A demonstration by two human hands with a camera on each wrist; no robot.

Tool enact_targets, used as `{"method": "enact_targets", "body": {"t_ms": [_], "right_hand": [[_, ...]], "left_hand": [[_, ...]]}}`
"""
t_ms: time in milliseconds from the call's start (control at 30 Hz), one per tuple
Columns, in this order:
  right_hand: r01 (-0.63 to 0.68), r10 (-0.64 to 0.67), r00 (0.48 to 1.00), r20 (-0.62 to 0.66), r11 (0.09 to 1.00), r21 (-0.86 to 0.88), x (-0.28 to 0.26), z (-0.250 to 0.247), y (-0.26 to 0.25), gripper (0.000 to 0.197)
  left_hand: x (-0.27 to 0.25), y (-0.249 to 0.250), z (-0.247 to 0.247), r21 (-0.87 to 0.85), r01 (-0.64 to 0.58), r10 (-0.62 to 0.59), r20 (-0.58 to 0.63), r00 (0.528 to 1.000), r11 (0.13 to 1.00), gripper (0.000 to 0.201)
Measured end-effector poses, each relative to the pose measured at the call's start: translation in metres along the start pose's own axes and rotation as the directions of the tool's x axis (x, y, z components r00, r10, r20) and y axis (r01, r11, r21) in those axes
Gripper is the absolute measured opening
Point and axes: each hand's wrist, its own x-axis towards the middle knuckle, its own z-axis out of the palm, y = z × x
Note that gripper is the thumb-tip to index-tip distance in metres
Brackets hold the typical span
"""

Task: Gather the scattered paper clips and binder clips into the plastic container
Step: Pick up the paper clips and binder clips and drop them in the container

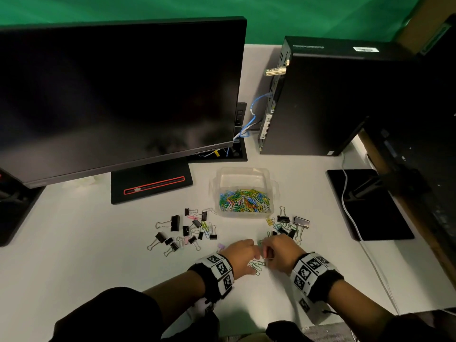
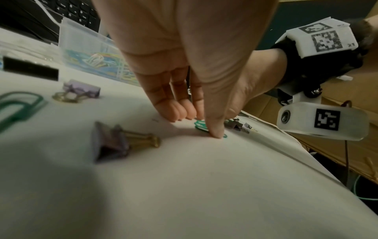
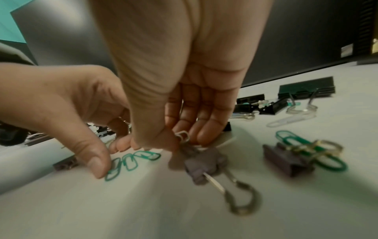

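Both hands worked close together at the near edge of the desk (image 1: pixel 74 243), well short of the container (image 1: pixel 246 193), which already held a heap of coloured paper clips and sat open so loads could be dropped in.

The left hand (image 1: pixel 243 255) had its thumb and fingertips pressed down on green clips (image 3: pixel 131 161), a narrow grip that probably pinned the flat wire so it could be slid or raked up.

The right hand (image 1: pixel 280 253) pinched a white clip (image 3: pixel 183 135) between thumb and fingers, seemingly collecting several before one trip.

Binder clips (image 1: pixel 182 230) lay scattered to the left, another cluster (image 1: pixel 291 225) just right of the container, both untouched.
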Motion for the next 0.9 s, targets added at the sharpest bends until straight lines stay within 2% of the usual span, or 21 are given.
{"method": "enact_targets", "body": {"t_ms": [133, 267, 400, 500, 567, 600, 667, 767, 833, 900], "right_hand": [[-0.043, 0.046, 0.999, -0.027, 0.995, 0.085, -0.003, -0.008, 0.007, 0.018], [-0.057, 0.104, 0.976, -0.192, 0.970, 0.237, 0.002, -0.035, 0.015, 0.035], [-0.012, 0.115, 0.931, -0.346, 0.958, 0.286, 0.019, -0.069, 0.011, 0.014], [0.074, 0.108, 0.880, -0.463, 0.931, 0.357, 0.032, -0.083, 0.002, 0.014], [0.095, 0.117, 0.866, -0.486, 0.916, 0.390, 0.035, -0.086, -0.001, 0.020], [0.087, 0.118, 0.874, -0.472, 0.917, 0.390, 0.034, -0.085, -0.001, 0.020], [0.040, 0.097, 0.921, -0.376, 0.939, 0.341, 0.028, -0.076, 0.003, 0.020], [-0.076, 0.089, 0.992, -0.089, 0.987, 0.142, 0.012, -0.050, 0.011, 0.020], [-0.107, 0.106, 0.994, 0.029, 0.993, 0.045, -0.002, -0.030, 0.014, 0.014], [-0.125, 0.123, 0.992, 0.041, 0.992, 0.036, -0.011, -0.015, 0.016, 0.012]], "left_hand": [[0.004, 0.001, 0.002, 0.001, -0.051, 0.051, -0.017, 0.999, 0.999, 0.047], [0.007, 0.003, 0.003, 0.048, -0.100, 0.100, -0.002, 0.995, 0.994, 0.031], [0.010, 0.004, 0.002, 0.104, -0.060, 0.056, 0.046, 0.997, 0.993, 0.028], [0.011, 0.007, 0.000, 0.157, -0.033, 0.020, 0.085, 0.996, 0.987, 0.031], [0.011, 0.007, 0.001, 0.212, -0.038, 0.013, 0.114, 0.993, 0.977, 0.032], [0.011, 0.007, 0.001, 0.247, -0.053, 0.021, 0.129, 0.991, 0.967, 0.031], [0.011, 0.006, 0.003, 0.315, -0.086, 0.039, 0.151, 0.988, 0.945, 0.027], [0.011, 0.007, 0.005, 0.387, -0.121, 0.064, 0.157, 0.985, 0.914, 0.024], [0.010, 0.007, 0.007, 0.416, -0.146, 0.082, 0.169, 0.982, 0.898, 0.023], [0.010, 0.006, 0.008, 0.441, -0.167, 0.096, 0.178, 0.979, 0.882, 0.023]]}}
